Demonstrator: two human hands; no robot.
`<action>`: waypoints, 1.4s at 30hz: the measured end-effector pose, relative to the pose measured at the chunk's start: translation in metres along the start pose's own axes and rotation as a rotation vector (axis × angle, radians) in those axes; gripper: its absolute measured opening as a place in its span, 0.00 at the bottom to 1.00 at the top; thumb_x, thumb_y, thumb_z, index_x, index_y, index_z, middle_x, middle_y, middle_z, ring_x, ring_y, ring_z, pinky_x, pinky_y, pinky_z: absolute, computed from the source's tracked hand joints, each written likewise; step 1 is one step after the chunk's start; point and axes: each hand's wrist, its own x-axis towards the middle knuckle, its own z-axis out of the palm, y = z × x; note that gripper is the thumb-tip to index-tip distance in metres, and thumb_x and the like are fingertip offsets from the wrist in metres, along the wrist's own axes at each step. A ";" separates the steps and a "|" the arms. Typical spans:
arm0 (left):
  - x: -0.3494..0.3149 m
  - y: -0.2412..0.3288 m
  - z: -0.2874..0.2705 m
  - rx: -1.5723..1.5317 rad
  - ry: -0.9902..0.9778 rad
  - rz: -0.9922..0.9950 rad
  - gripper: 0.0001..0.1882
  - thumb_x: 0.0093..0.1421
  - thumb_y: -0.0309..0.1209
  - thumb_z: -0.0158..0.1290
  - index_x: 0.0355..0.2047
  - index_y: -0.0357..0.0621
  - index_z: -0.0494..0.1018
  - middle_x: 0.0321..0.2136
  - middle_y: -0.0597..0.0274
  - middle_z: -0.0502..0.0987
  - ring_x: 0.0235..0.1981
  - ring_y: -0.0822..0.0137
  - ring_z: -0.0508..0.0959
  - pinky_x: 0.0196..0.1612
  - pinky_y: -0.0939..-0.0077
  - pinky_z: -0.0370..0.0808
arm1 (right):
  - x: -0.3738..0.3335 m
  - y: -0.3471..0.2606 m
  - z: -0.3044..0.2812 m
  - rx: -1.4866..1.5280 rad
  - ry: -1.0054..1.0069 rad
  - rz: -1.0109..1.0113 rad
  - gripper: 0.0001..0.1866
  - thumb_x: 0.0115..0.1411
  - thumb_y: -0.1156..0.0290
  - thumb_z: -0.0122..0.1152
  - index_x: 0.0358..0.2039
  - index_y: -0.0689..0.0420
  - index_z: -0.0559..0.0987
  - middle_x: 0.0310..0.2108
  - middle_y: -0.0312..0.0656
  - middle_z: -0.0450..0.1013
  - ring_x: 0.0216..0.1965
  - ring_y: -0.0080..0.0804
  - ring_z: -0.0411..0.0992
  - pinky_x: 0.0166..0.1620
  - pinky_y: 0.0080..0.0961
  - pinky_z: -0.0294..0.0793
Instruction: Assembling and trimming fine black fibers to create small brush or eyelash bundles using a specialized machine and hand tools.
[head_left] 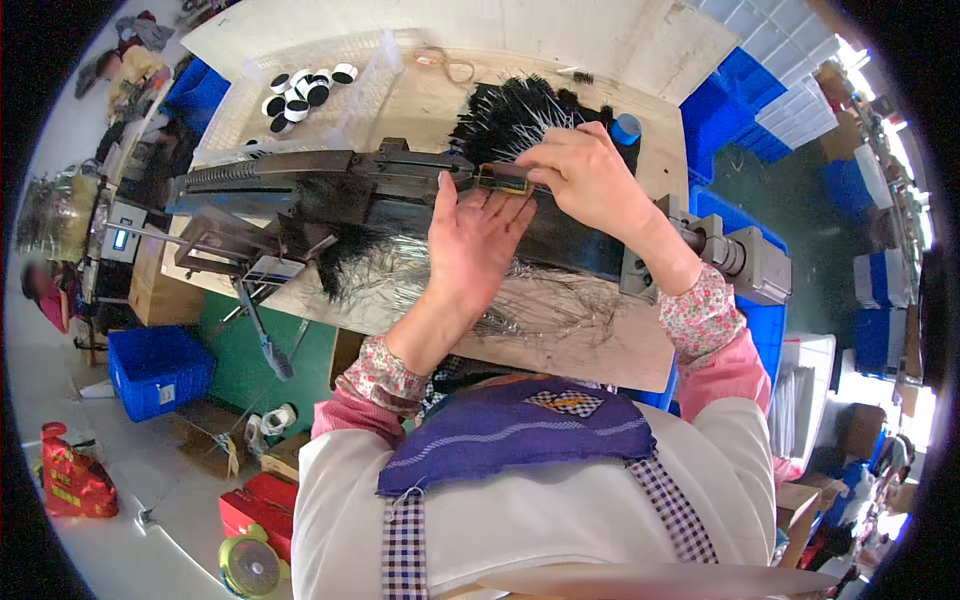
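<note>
A long dark metal machine point(390, 178) lies across the wooden table in front of me. My left hand point(472, 245) is palm up against its front, fingers stretched out and thumb raised. The fingertips are at a small dark block with yellowish edges point(503, 178). From the right, my right hand point(585, 170) reaches over the machine, thumb and fingers pinched together at the block's right end. What lies in that pinch is too small to make out. Just behind is a heap of black-bristled brushes with thin wire stems point(515, 118). Loose thin wires point(540, 305) cover the table's near side.
At the back left, a clear plastic basket point(375, 85) holds several white-and-black round pieces point(297, 97). A blue-capped container point(626, 128) stands behind my right hand. A grey motor-like unit point(755, 265) juts out at the machine's right end. Blue crates point(160, 370) stand on the floor.
</note>
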 end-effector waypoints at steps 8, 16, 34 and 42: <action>0.000 -0.001 -0.006 0.027 0.029 0.063 0.31 0.65 0.55 0.35 0.44 0.35 0.66 0.43 0.56 0.71 0.51 0.61 0.68 0.62 0.62 0.57 | -0.005 -0.039 -0.021 -0.083 0.034 0.111 0.09 0.51 0.74 0.54 0.31 0.64 0.68 0.16 0.51 0.72 0.22 0.50 0.74 0.24 0.40 0.73; -0.003 0.006 0.019 0.030 0.174 -0.015 0.27 0.66 0.51 0.36 0.42 0.37 0.67 0.40 0.57 0.72 0.46 0.61 0.70 0.56 0.68 0.61 | -0.004 -0.056 -0.006 -0.196 -0.144 0.027 0.07 0.48 0.75 0.55 0.25 0.65 0.72 0.18 0.49 0.73 0.23 0.46 0.76 0.24 0.36 0.75; -0.038 -0.065 -0.016 0.265 0.196 -0.107 0.20 0.62 0.36 0.50 0.51 0.38 0.67 0.52 0.54 0.69 0.57 0.56 0.66 0.61 0.61 0.60 | -0.184 -0.036 0.047 0.016 -0.348 0.633 0.11 0.58 0.65 0.53 0.37 0.59 0.70 0.35 0.52 0.72 0.37 0.52 0.72 0.35 0.45 0.72; -0.133 0.078 -0.104 2.607 0.563 1.098 0.32 0.60 0.40 0.51 0.62 0.46 0.59 0.64 0.41 0.51 0.64 0.39 0.52 0.62 0.45 0.50 | -0.202 -0.023 0.057 0.171 -0.178 0.594 0.11 0.56 0.67 0.58 0.34 0.60 0.70 0.31 0.52 0.72 0.34 0.54 0.72 0.33 0.41 0.71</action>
